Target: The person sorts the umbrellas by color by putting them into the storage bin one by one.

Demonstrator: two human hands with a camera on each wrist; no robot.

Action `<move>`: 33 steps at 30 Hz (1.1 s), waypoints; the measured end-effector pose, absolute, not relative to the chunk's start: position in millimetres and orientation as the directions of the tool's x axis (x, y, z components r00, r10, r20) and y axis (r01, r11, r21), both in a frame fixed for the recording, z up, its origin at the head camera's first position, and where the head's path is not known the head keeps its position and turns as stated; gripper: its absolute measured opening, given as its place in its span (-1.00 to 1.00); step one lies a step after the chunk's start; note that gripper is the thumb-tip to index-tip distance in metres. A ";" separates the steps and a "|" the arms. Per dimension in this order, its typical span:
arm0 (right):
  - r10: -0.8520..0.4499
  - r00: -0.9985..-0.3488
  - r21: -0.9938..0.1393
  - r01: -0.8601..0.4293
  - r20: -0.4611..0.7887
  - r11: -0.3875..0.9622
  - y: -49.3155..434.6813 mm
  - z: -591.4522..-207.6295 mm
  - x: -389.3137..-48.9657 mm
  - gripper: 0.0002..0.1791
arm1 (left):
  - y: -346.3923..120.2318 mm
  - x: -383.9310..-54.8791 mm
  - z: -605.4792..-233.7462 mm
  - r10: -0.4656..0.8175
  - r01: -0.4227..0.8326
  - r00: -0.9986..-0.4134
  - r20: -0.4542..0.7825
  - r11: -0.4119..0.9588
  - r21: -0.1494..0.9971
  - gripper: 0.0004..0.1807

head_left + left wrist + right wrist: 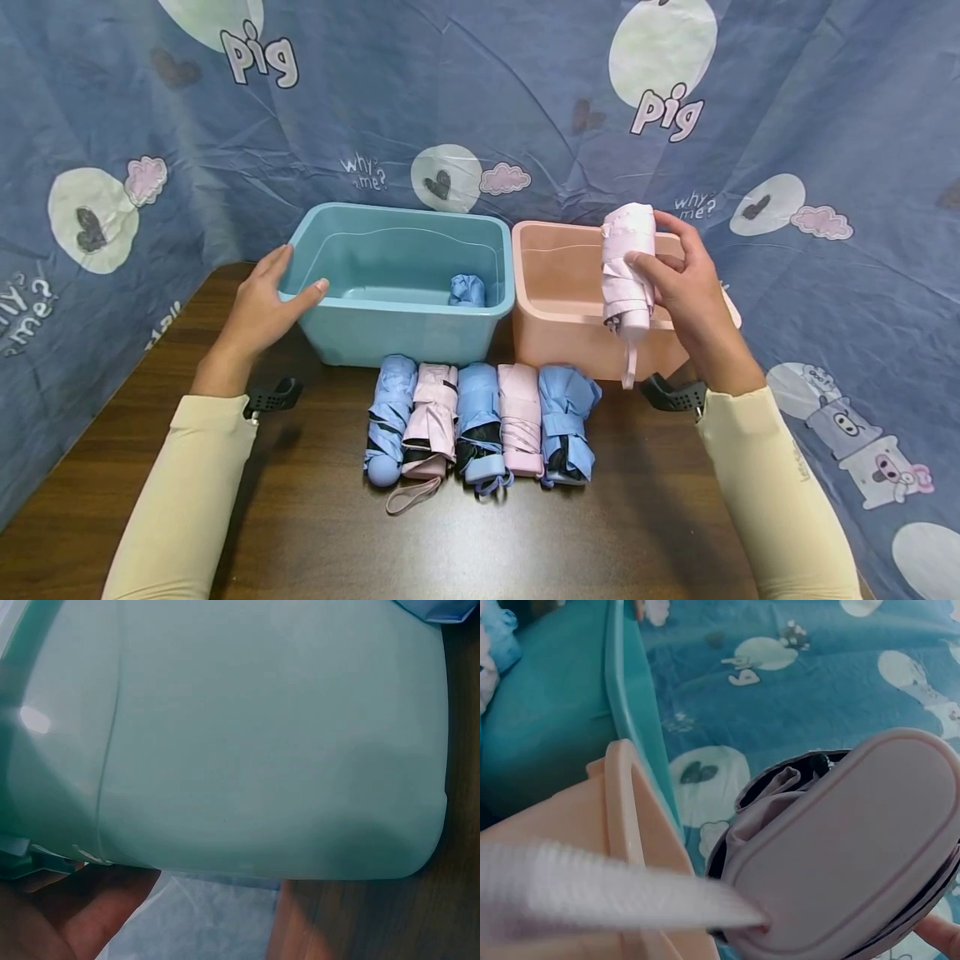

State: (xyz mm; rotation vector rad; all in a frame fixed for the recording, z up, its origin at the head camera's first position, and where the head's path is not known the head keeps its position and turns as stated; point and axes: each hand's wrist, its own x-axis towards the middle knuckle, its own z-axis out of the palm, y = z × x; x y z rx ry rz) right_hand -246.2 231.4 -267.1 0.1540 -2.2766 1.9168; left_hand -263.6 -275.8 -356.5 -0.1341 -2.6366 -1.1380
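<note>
In the head view my right hand [690, 279] grips a folded pink umbrella [628, 258] upright over the peach bin [555, 242], handle end down and strap hanging. The right wrist view shows that umbrella's flat oval handle end [855, 847] close up, its strap blurred across the peach bin. My left hand [262, 304] rests at the left front corner of the teal bin [397, 333], thumb over the front rim and fingers along the left side. A blue folded umbrella [467, 290] lies inside the teal bin, partly hidden by its front wall.
Several folded umbrellas lie in a row before the bins, from a blue umbrella [390, 421] on the left through a pink umbrella [519, 421] to a blue umbrella [567, 425] on the right. A printed blue cloth [487, 100] hangs behind the brown table [315, 517].
</note>
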 end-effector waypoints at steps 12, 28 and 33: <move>0.038 -0.987 -0.972 -0.147 0.156 0.183 212.1 -265.0 -279.6 -0.26 | -276.8 -263.8 -354.4 -0.026 0.197 -0.954 0.298 0.695 0.691 -0.03; 0.062 -0.996 -0.997 -0.068 0.070 0.032 200.3 -278.0 -318.0 -0.20 | -277.2 -263.0 -360.2 -0.021 0.198 -0.951 0.307 0.721 0.664 -0.01; 0.059 -0.998 -0.999 -0.024 0.026 0.046 195.3 -282.6 -329.1 -0.17 | -276.8 -262.5 -358.1 -0.011 0.214 -0.947 0.320 0.721 0.659 -0.03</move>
